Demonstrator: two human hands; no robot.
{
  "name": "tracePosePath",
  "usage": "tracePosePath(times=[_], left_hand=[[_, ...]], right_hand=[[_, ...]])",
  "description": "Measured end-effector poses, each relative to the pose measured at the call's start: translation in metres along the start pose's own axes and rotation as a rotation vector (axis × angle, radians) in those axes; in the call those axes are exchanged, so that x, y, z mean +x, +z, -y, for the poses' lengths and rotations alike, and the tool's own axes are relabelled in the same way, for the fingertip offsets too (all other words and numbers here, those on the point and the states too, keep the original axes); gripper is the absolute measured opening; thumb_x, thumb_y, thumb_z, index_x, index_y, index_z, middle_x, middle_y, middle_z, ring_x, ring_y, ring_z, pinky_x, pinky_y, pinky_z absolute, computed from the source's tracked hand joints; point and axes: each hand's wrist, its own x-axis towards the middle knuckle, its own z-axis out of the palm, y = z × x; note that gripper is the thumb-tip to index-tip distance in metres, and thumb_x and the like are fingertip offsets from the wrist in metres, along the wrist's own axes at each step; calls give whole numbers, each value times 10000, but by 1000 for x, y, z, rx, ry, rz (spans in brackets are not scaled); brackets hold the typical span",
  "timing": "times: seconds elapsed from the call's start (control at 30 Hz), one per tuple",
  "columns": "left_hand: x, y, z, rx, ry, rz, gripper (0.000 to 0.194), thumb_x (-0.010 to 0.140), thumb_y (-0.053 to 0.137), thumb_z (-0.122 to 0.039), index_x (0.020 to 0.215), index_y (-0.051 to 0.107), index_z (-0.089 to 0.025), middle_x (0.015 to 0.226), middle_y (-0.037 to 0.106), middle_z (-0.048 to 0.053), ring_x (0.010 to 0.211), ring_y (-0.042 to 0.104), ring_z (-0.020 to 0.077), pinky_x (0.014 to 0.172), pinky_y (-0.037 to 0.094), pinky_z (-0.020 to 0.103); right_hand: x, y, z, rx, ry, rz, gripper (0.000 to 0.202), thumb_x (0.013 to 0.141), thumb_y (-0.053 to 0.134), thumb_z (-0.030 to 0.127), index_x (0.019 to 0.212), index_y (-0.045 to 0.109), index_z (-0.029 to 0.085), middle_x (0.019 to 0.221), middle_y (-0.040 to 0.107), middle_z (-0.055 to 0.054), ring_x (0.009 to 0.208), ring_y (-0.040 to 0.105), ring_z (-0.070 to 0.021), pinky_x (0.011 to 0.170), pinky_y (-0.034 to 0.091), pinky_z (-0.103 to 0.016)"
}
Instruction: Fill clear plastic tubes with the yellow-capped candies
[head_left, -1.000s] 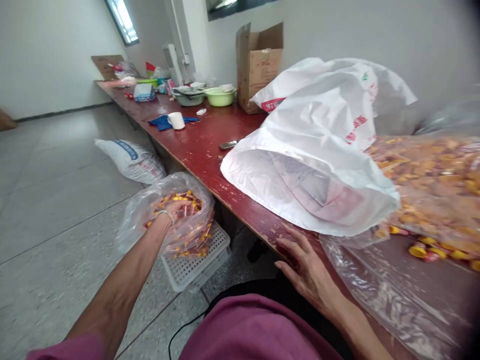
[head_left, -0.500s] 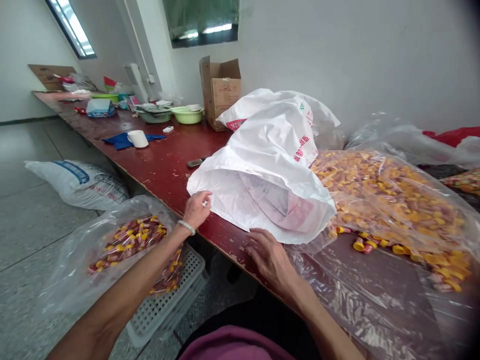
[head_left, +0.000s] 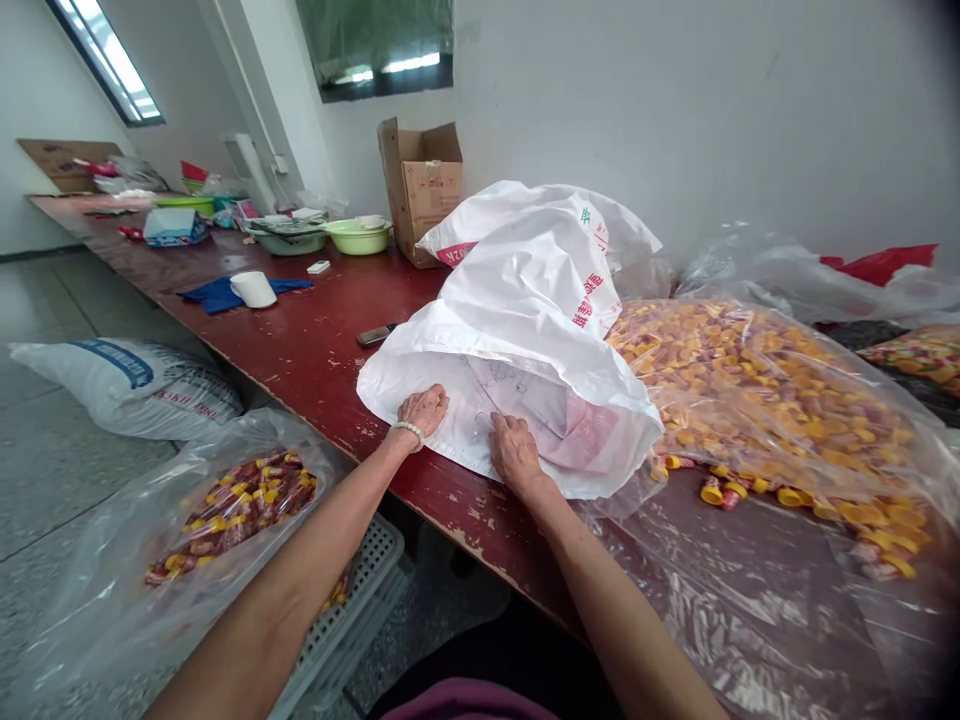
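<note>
A white woven sack point(head_left: 525, 310) with red and green print lies on the table, its mouth facing me. Inside the mouth are a few small thin rings point(head_left: 480, 428), too fine to identify. My left hand point(head_left: 424, 410), with a beaded bracelet at the wrist, rests on the sack's lower lip. Its fingers are curled closed, and whatever they hold is hidden. Just inside the mouth, beside the rings, my right hand point(head_left: 514, 450) has its fingers bent downward and drawn together. Its fingertips touch the sack's inner surface, and I cannot make out what is in them.
A clear bag of yellow-capped candy tubes point(head_left: 757, 390) lies at right. Another such bag point(head_left: 247, 500) sits lower left, by a plastic crate point(head_left: 360, 570). On the red table point(head_left: 300, 340) are a phone point(head_left: 375, 335), a white roll point(head_left: 253, 290), a green basin point(head_left: 358, 236) and a cardboard box point(head_left: 431, 190).
Both hands have moved forward onto the sack's open mouth. My right hand went from spread fingers at the table edge to bent fingers inside the mouth. The view has shifted right.
</note>
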Motion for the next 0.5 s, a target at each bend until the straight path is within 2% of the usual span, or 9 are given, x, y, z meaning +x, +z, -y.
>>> tracePosePath(times=[0.07, 0.13, 0.23, 0.33, 0.4, 0.5], left_hand=[[-10, -1, 4, -42, 53, -14, 322, 826, 413, -321, 1104, 548, -232, 724, 634, 30, 782, 615, 208, 766, 428, 320], [-19, -1, 8, -135, 91, -27, 446, 820, 424, -322, 1256, 423, -229, 691, 598, -13, 700, 597, 163, 735, 438, 282], [-32, 2, 13, -487, 111, -8, 628, 773, 493, -345, 1345, 279, -195, 723, 571, -32, 633, 575, 128, 668, 458, 259], [-40, 4, 16, -795, 103, 58, 567, 720, 557, -353, 1235, 397, -179, 754, 565, -20, 641, 574, 119, 637, 471, 253], [-42, 4, 16, -838, 77, 40, 481, 701, 571, -359, 1130, 454, -174, 787, 584, -4, 668, 586, 120, 650, 480, 259], [-42, 3, 18, -780, 24, -57, 370, 692, 566, -350, 1000, 475, -169, 862, 607, 26, 737, 600, 131, 693, 484, 273]], right_hand=[[-3, -1, -3, -30, 17, 3, 369, 874, 330, 81, 1215, 471, 80, 1076, 546, -163, 1000, 459, -256, 828, 379, -351], [-6, -3, -6, -54, 34, 3, 372, 860, 340, 71, 1214, 455, 58, 1075, 529, -175, 998, 455, -256, 832, 370, -352], [-7, -3, -8, -76, 45, 12, 343, 835, 363, 67, 1155, 488, 66, 1065, 519, -173, 983, 464, -260, 806, 374, -346], [-9, -3, -9, -87, 43, 24, 280, 825, 383, 87, 1059, 536, 78, 1042, 521, -170, 965, 473, -266, 777, 381, -342], [-9, -2, -9, -89, 41, 22, 258, 818, 409, 112, 1037, 540, 72, 1037, 523, -170, 964, 471, -268, 785, 383, -345], [-11, -2, -9, -86, 40, 7, 270, 811, 415, 109, 1053, 527, 71, 1049, 520, -166, 979, 462, -262, 817, 378, -346]])
